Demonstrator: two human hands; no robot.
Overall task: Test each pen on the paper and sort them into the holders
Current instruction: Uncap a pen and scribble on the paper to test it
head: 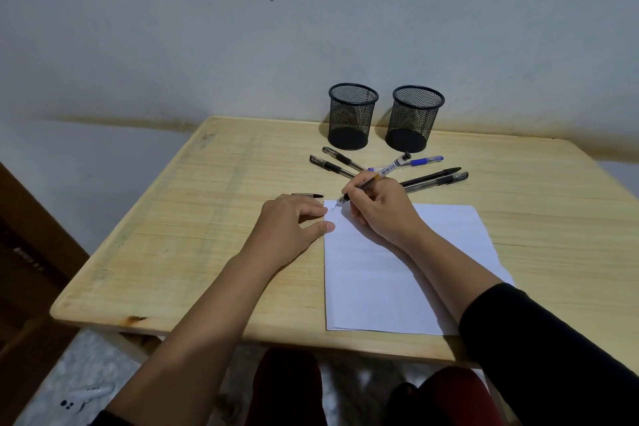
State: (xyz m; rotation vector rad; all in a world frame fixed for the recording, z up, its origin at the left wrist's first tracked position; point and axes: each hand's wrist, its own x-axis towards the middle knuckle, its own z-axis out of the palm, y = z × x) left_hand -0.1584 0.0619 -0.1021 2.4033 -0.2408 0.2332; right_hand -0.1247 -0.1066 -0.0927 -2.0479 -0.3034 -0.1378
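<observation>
Black mesh holders (352, 117); white paper (390, 284); pale wood table (193, 235).

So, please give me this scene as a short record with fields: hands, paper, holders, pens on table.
right hand: holds a pen, tip on the paper's top left corner
left hand: flat on the table, fingers at the paper's left edge
paper: white sheet, small scribble under the pen tip
holders: two black mesh cups at the back; no pens visible in them
loose pens: fanned out before the holders, one blue
</observation>
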